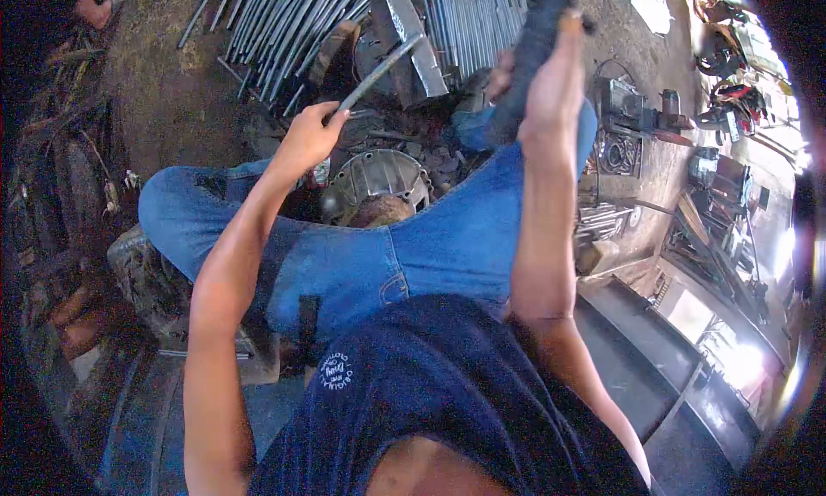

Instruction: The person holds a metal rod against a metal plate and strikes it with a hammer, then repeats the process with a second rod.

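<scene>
My left hand [311, 141] is closed around the lower end of a grey metal rod [377, 76], which slants up to the right over a flat steel bar [417, 44]. Raised at the upper right, my right hand [555, 87] is smeared by motion. It appears wrapped against a long, dark, blurred object [532, 61] that I cannot make out. Between my legs lies a round metal housing [374, 179], with a brownish rounded thing [383, 210] at its near edge.
Many thin metal rods [288, 36] lie at the top left, and more rods [477, 31] lie right of the flat bar. A vise-like machine [632, 109] stands at the right. Dark scrap [82, 173] is piled along the left. Steel panels [632, 358] are at the lower right.
</scene>
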{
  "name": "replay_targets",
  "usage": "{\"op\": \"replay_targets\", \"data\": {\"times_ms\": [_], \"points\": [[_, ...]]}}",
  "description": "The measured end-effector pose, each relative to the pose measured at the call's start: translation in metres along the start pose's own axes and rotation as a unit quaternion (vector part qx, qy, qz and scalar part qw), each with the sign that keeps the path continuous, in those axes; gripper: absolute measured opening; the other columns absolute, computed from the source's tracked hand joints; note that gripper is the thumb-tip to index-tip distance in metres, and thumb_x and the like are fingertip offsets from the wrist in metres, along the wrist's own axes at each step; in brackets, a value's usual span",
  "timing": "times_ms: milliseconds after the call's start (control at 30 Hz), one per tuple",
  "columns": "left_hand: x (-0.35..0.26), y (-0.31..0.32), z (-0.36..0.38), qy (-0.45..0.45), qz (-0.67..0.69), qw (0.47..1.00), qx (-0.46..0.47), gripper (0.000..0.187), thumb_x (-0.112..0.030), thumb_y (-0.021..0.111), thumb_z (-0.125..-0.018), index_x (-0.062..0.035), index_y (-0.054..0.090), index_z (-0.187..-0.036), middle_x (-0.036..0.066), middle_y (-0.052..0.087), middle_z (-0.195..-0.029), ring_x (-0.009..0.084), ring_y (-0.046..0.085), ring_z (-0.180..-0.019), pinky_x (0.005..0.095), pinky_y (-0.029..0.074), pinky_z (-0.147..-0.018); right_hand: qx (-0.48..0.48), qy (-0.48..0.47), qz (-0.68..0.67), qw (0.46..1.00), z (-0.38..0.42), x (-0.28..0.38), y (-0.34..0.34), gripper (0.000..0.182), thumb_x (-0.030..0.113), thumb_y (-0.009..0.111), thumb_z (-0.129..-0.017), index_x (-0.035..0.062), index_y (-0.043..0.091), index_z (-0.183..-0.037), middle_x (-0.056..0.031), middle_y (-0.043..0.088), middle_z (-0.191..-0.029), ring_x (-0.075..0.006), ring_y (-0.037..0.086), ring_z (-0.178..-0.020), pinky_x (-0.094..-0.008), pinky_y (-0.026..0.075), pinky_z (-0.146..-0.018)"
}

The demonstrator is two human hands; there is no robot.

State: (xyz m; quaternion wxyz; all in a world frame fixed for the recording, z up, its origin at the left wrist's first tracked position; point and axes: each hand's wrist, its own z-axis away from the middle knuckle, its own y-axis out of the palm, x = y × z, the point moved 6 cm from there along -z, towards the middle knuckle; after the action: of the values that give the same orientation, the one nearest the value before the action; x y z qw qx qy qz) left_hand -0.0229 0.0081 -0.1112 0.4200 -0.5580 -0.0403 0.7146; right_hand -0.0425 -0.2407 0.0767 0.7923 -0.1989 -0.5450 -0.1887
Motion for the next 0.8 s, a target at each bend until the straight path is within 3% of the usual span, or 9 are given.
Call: {"op": "replay_targets", "data": {"times_ms": [33, 67, 200, 267, 300, 400, 633, 700, 800], "points": [[0.02, 0.009, -0.009, 0.025, -0.018, 1.0, -0.007, 0.045, -0.035, 0.055, -0.092, 0.0051, 0.061, -0.112, 0.022, 0.067, -0.097, 0.0317, 0.065, -0.091, 0.0363, 0.047, -0.082, -0.058, -0.071, -0.045, 0.995, -0.007, 0.026, -0.005, 0.064, 0.059, 0.035, -0.093, 0.0043, 0.054, -0.067, -0.0084, 0.052, -0.049, -0.0175, 0.053, -0.042, -0.031, 0.043, -0.041], [0.019, 0.009, -0.008, 0.024, -0.017, 1.0, -0.005, 0.045, -0.035, 0.055, -0.092, 0.0051, 0.061, -0.112, 0.022, 0.067, -0.097, 0.0317, 0.065, -0.091, 0.0363, 0.047, -0.082, -0.018, -0.136, -0.045, 0.99, -0.006, 0.045, -0.003, 0.053, 0.057, 0.027, -0.095, 0.0082, 0.045, -0.083, -0.0048, 0.046, -0.06, -0.0143, 0.045, -0.048, -0.0295, 0.04, -0.045], [0.011, 0.002, -0.008, 0.014, -0.009, 1.0, -0.023, 0.043, -0.033, 0.056, -0.09, 0.0037, 0.061, -0.112, 0.026, 0.064, -0.1, 0.0403, 0.061, -0.098, 0.0413, 0.047, -0.086, -0.019, -0.143, -0.031, 0.989, -0.032, -0.014, 0.006, 0.064, 0.062, 0.039, -0.089, 0.0026, 0.055, -0.071, -0.0115, 0.058, -0.058, -0.0179, 0.055, -0.047, -0.0343, 0.046, -0.045], [0.009, 0.005, -0.003, 0.002, 0.002, 1.0, -0.011, 0.043, -0.033, 0.056, -0.09, 0.0039, 0.061, -0.112, 0.027, 0.064, -0.101, 0.0399, 0.061, -0.099, 0.0414, 0.047, -0.086, -0.048, 0.061, 0.259, 0.963, -0.049, -0.124, 0.013, 0.053, 0.057, 0.036, -0.093, 0.0079, 0.049, -0.079, -0.0121, 0.058, -0.068, -0.019, 0.051, -0.05, -0.034, 0.045, -0.047], [0.002, 0.002, 0.001, -0.012, 0.007, 1.0, -0.021, 0.042, -0.032, 0.056, -0.09, 0.0037, 0.061, -0.111, 0.027, 0.064, -0.101, 0.0397, 0.061, -0.099, 0.0413, 0.047, -0.086, -0.036, 0.117, 0.162, 0.979, -0.05, -0.165, 0.009, 0.053, 0.057, 0.035, -0.093, 0.0078, 0.05, -0.079, -0.0115, 0.057, -0.067, -0.0186, 0.051, -0.049, -0.0337, 0.044, -0.046], [-0.008, -0.011, 0.014, -0.061, 0.013, 0.998, -0.026, 0.04, -0.031, 0.057, -0.09, 0.0038, 0.062, -0.109, 0.026, 0.065, -0.097, 0.0376, 0.063, -0.096, 0.0404, 0.048, -0.083, 0.047, 0.243, -0.035, 0.968, -0.009, -0.125, 0.018, 0.055, 0.058, 0.034, -0.094, 0.0079, 0.05, -0.076, -0.0092, 0.053, -0.06, -0.0173, 0.05, -0.047, -0.0324, 0.043, -0.044], [0.015, 0.004, -0.002, -0.054, 0.021, 0.998, -0.01, 0.053, -0.042, 0.062, -0.087, 0.0036, 0.06, -0.115, 0.023, 0.066, -0.101, 0.0301, 0.064, -0.098, 0.0362, 0.047, -0.085, 0.016, 0.246, 0.036, 0.968, 0.013, -0.145, 0.001, 0.058, 0.059, 0.032, -0.093, 0.0074, 0.05, -0.074, -0.0072, 0.051, -0.058, -0.0172, 0.048, -0.045, -0.0323, 0.042, -0.043], [0.016, 0.005, -0.007, 0.039, -0.083, 0.993, -0.076, 0.047, -0.039, 0.059, -0.089, 0.0041, 0.062, -0.109, 0.022, 0.067, -0.096, 0.03, 0.065, -0.091, 0.0378, 0.048, -0.081, 0.013, 0.263, 0.032, 0.964, 0.012, -0.158, 0.001, 0.058, 0.06, 0.032, -0.093, 0.0073, 0.05, -0.074, -0.0071, 0.051, -0.058, -0.0175, 0.048, -0.045, -0.0324, 0.042, -0.043], [0.013, 0.005, -0.005, -0.022, -0.003, 0.999, -0.024, 0.042, -0.035, 0.056, -0.091, 0.0044, 0.064, -0.104, 0.021, 0.068, -0.086, 0.0292, 0.066, -0.082, 0.0389, 0.048, -0.074, 0.064, 0.313, -0.129, 0.939, 0.009, -0.165, 0.004, 0.063, 0.065, 0.039, -0.089, 0.0046, 0.056, -0.08, -0.0071, 0.055, -0.059, -0.019, 0.051, -0.047, -0.0349, 0.044, -0.045]]}}
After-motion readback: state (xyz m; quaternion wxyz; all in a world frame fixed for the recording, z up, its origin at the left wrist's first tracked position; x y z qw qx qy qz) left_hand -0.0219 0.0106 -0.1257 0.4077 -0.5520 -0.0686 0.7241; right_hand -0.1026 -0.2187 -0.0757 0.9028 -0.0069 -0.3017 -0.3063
